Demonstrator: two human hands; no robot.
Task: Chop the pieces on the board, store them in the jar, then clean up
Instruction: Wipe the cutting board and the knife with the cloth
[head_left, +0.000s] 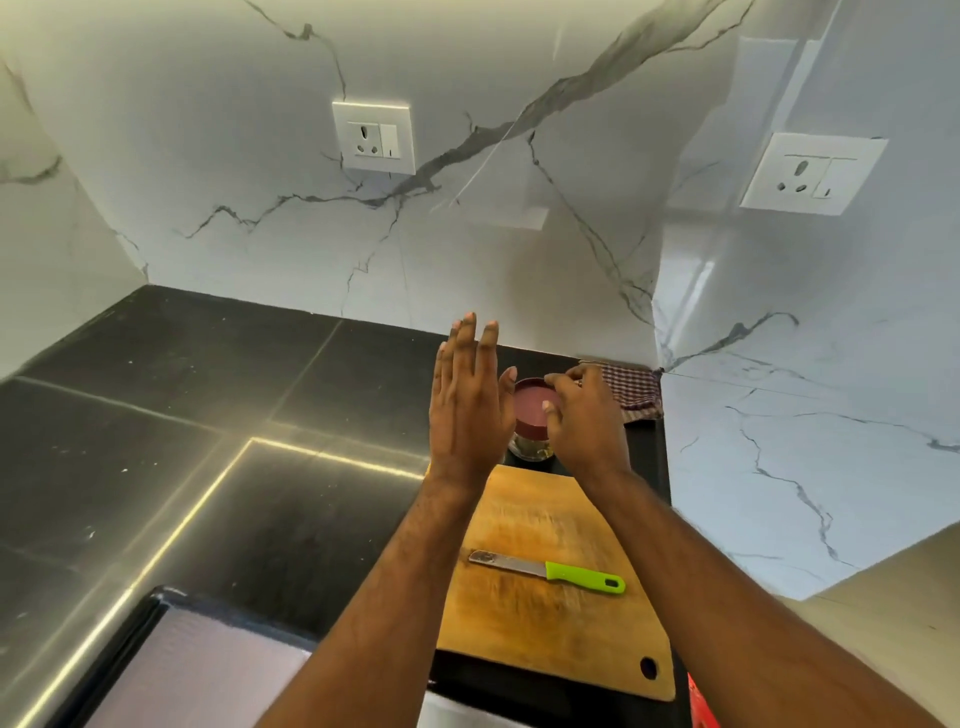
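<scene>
Looking down from the head view, I see a glass jar (530, 447) standing on the black countertop (208, 415) near its far right corner, just beyond the far edge of the wooden cutting board (545, 597). A maroon lid (531, 408) sits on the jar's mouth. The right hand (582, 415) is over the lid from the right: fingers curled round the rim, thumb tip on the lid's top surface, gripping it. The left hand (470, 405) is raised just left of the jar, palm turned toward it, fingers straight and pressed close together, thumb tip near the lid's left rim; I cannot tell whether it touches.

The board's surface shows no pieces that I can make out. A knife (550, 569) with a green handle lies flat across the board's middle, blade pointing left, apart from both hands. A checked cloth (634, 392) is bunched in the far right corner of the countertop, right behind the right hand. Two white sockets (374, 137) are mounted on the marble walls.
</scene>
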